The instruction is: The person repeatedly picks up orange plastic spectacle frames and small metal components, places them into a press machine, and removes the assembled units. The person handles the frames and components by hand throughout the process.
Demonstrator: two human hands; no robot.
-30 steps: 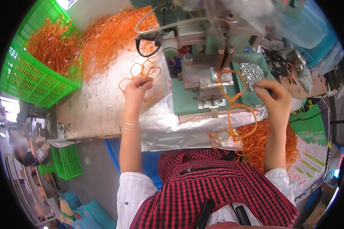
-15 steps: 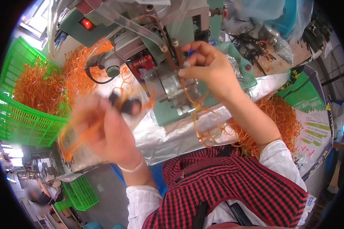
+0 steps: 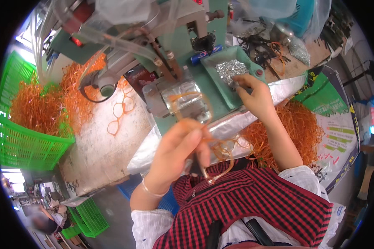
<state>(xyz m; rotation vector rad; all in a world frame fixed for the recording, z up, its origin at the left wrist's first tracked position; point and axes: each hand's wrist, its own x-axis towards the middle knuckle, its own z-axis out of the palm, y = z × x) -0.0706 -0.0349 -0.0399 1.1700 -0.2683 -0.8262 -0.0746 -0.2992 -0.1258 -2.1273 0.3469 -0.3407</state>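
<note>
My left hand (image 3: 178,151) is closed around an orange plastic eyeglass frame (image 3: 185,96), held up in front of the green bench machine (image 3: 166,120). A dark, slim object (image 3: 197,166) shows below the fingers of that hand; its kind is unclear. My right hand (image 3: 257,98) reaches into a green tray (image 3: 212,66) of small shiny metal parts (image 3: 230,70). Its thumb and fingertips are bent together at the edge of the pile. Whatever they pinch is too small to make out. Further orange frames (image 3: 222,149) hang at the near bench edge, partly behind the left hand.
A heap of orange frames (image 3: 289,133) lies at the right. At the left, a green basket (image 3: 33,145) holds many more. Several linked frames (image 3: 122,108) lie on the bench. Clear tubes (image 3: 120,43) run down to the machine, beside a blue tube (image 3: 205,54).
My right hand has left the machine's head and moved right into the parts tray. My left hand has come from the left to before the machine with an orange frame.
</note>
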